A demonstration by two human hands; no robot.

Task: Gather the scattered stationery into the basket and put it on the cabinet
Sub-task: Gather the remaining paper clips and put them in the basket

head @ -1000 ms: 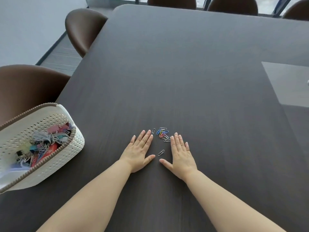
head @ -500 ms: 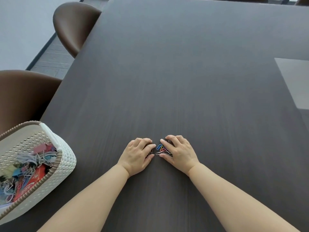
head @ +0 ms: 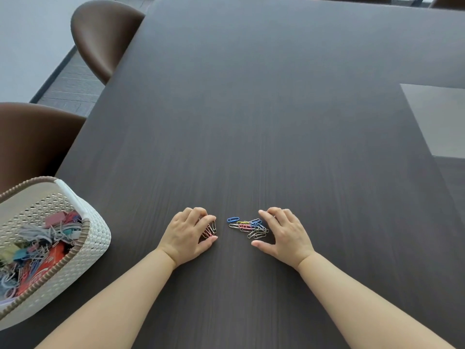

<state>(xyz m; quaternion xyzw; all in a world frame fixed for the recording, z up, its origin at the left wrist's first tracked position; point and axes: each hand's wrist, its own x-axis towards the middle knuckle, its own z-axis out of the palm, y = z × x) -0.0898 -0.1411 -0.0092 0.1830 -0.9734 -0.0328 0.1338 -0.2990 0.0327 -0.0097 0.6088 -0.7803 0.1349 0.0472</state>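
White perforated basket (head: 95, 238) at table's (head: 251, 109) left edge, full of clips & misc stationery. L hand (head: 187, 235): fingers curled, pinching a few paper clips (head: 210, 229) vs thumb. Loose coloured clip pile (head: 247, 226) on table btwn hands. R hand (head: 285, 234): spread, cupped beside pile, holding nothing.

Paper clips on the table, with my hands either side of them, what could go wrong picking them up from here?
1. The paper clips lie flat and loose on the smooth table; a pinch may leave some behind, like the blue clip lying apart.
2. The left hand has only a few clips under its fingertips, which could slip on the way over.
3. The basket sits at the table's left edge; a bump could push it off.
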